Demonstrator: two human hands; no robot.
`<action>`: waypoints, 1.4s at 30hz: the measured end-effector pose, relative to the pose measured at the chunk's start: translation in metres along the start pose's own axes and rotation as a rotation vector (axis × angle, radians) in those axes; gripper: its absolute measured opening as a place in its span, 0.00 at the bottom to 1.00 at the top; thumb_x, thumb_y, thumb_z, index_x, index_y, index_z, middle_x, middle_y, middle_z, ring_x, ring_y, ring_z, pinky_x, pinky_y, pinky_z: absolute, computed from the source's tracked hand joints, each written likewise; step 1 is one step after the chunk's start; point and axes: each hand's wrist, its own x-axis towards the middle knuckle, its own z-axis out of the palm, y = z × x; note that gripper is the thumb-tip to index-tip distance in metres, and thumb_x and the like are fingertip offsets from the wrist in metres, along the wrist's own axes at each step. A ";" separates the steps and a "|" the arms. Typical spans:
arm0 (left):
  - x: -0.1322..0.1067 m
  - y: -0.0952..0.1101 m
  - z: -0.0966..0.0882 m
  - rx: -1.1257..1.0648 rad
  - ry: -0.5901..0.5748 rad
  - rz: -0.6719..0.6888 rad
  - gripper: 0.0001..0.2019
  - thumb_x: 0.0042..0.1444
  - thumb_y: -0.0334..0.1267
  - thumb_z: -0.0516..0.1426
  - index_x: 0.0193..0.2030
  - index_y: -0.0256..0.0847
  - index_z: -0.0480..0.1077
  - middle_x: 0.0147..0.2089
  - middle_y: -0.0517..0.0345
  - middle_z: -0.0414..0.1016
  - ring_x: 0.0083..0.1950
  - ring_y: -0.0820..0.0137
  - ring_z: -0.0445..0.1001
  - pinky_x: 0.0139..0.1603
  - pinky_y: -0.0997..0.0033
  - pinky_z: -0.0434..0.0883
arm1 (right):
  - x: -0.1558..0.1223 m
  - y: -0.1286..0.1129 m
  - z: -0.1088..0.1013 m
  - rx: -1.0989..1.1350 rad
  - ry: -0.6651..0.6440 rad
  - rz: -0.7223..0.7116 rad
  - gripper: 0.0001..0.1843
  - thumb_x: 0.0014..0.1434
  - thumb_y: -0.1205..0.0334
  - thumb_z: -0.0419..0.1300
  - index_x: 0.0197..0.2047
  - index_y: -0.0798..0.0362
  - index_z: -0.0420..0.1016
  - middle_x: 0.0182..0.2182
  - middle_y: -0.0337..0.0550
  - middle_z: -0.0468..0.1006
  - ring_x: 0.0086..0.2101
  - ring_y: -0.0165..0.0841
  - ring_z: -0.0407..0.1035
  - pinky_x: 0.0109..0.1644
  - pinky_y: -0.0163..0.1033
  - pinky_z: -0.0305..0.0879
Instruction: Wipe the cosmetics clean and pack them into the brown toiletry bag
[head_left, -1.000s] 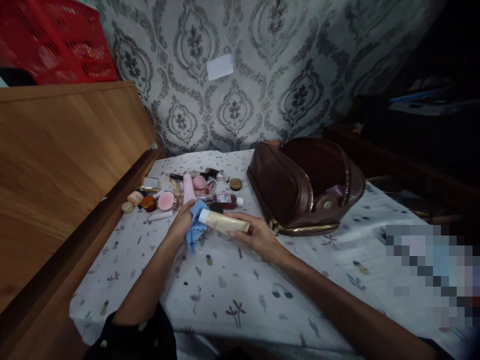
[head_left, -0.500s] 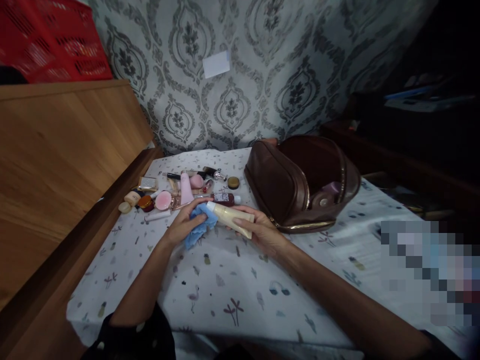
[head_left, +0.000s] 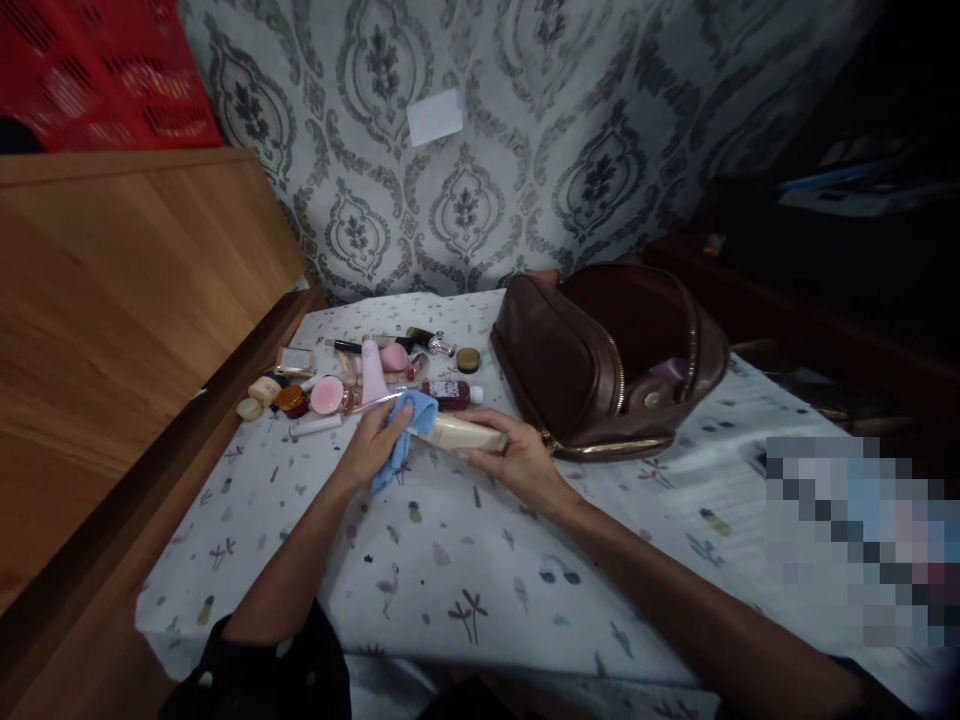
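My left hand is closed on a blue cloth, which wraps over the cap end of a pale yellow squeeze tube. Fingers of my right hand grip the tube's flat end from the right. The tube's cap is hidden under the cloth. Just beyond the hands lie a dark red bottle with a white cap, a pink tube and a round pink compact. To the right of my right hand stands an open brown toiletry bag, with something purple inside.
More cosmetics lie at the left, among them an amber jar, a white tube and a small round pot. A wooden panel edges the left side, with a red basket above. Patterned cloth covers the table.
The blue cloth has moved over the tube's white cap, which showed before. My right hand has turned the tube, and its fingers now hold it from the end.
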 end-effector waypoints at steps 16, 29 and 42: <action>-0.001 0.012 -0.009 0.018 -0.112 0.089 0.25 0.55 0.37 0.57 0.61 0.47 0.69 0.39 0.58 0.74 0.30 0.72 0.69 0.28 0.76 0.68 | 0.003 -0.001 -0.002 0.152 0.075 0.138 0.24 0.47 0.52 0.72 0.47 0.53 0.79 0.38 0.42 0.78 0.31 0.30 0.70 0.34 0.36 0.70; 0.005 0.001 -0.004 0.086 -0.060 0.126 0.18 0.61 0.52 0.55 0.29 0.39 0.66 0.27 0.63 0.63 0.29 0.75 0.63 0.31 0.76 0.63 | -0.001 -0.002 0.000 -0.085 0.024 -0.042 0.19 0.52 0.55 0.69 0.47 0.51 0.80 0.43 0.45 0.81 0.43 0.38 0.75 0.49 0.41 0.71; 0.003 0.002 -0.003 -0.076 -0.082 0.056 0.24 0.54 0.51 0.62 0.53 0.41 0.69 0.38 0.57 0.76 0.34 0.70 0.73 0.33 0.75 0.70 | 0.002 -0.008 -0.001 0.178 0.061 0.173 0.24 0.46 0.53 0.73 0.46 0.53 0.79 0.34 0.41 0.78 0.28 0.28 0.69 0.32 0.35 0.71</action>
